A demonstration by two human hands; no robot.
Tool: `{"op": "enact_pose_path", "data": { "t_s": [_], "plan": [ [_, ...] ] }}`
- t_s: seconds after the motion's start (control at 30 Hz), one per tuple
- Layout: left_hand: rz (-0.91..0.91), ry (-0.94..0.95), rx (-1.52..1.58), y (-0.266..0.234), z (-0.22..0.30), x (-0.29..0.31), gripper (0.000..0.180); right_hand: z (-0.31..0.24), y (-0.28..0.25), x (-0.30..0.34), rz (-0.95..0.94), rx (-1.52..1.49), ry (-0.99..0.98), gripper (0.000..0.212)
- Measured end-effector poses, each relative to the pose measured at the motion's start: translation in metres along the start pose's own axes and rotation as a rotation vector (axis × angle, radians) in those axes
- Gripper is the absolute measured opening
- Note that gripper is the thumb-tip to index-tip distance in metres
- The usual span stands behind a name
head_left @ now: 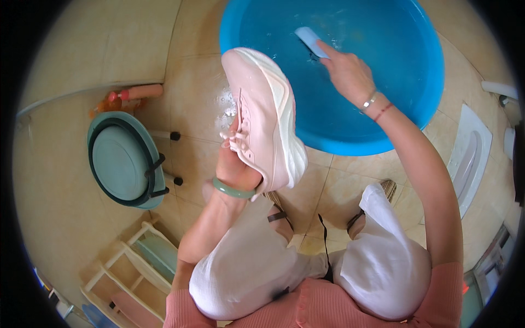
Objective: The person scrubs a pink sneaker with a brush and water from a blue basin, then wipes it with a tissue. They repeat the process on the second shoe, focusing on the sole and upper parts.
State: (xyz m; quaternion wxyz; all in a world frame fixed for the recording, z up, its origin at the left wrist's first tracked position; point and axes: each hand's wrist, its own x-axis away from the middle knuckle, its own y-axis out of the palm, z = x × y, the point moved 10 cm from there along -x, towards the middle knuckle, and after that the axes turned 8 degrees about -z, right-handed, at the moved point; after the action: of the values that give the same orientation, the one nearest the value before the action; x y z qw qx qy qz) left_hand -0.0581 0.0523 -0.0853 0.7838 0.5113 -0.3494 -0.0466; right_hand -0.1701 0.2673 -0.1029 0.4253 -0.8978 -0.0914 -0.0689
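Observation:
My left hand [236,165], with a green bangle at the wrist, grips a pale pink lace-up sneaker [257,104] near its ankle opening. The sneaker is tilted on its side, toe pointing away from me and white sole facing right. Some of the fingers are hidden behind the shoe. Out to the right, my right hand [350,75] is closed on a light blue scrub brush [309,39], whose dark bristles show along its lower edge. The brush is over or at the water in a big blue basin [435,82]. The sneaker's sole overlaps the basin's left rim in view.
Foamy water [225,105] wets the tiles left of the shoe. Green basins [123,164] stand at the left, near an orange-pink bottle [143,92]. A cream rack [128,262] is at lower left. A white squat toilet [471,153] is set in the floor at right.

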Motion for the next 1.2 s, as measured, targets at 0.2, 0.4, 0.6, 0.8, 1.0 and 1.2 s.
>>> {"op": "enact_pose_path", "data": {
  "t_s": [0.2, 0.4, 0.6, 0.8, 1.0, 1.2],
  "plan": [
    [-0.139, -0.039, 0.137, 0.012, 0.0, 0.005, 0.043, -0.023, -0.001, 0.079, -0.111, -0.696, 0.151, 0.041],
    [0.033, 0.001, 0.071, -0.015, -0.001, -0.002, 0.047, -0.07, 0.002, 0.139, 0.101, -0.699, -0.163, 0.046],
    [-0.16, -0.101, 0.215, 0.023, -0.014, 0.0, 0.046, -0.101, -0.015, 0.062, 0.036, -0.515, -0.233, 0.047],
    [-0.081, -0.053, 0.211, 0.011, -0.007, -0.003, 0.047, -0.094, -0.007, 0.099, 0.077, -0.592, -0.249, 0.049],
    [-0.015, -0.006, 0.131, -0.007, -0.005, -0.004, 0.047, -0.091, -0.004, 0.14, 0.147, -0.551, -0.365, 0.049],
    [0.205, 0.005, -0.063, -0.007, -0.007, -0.001, 0.043, -0.083, -0.011, 0.017, 0.046, -0.529, -0.17, 0.035]
  ]
}}
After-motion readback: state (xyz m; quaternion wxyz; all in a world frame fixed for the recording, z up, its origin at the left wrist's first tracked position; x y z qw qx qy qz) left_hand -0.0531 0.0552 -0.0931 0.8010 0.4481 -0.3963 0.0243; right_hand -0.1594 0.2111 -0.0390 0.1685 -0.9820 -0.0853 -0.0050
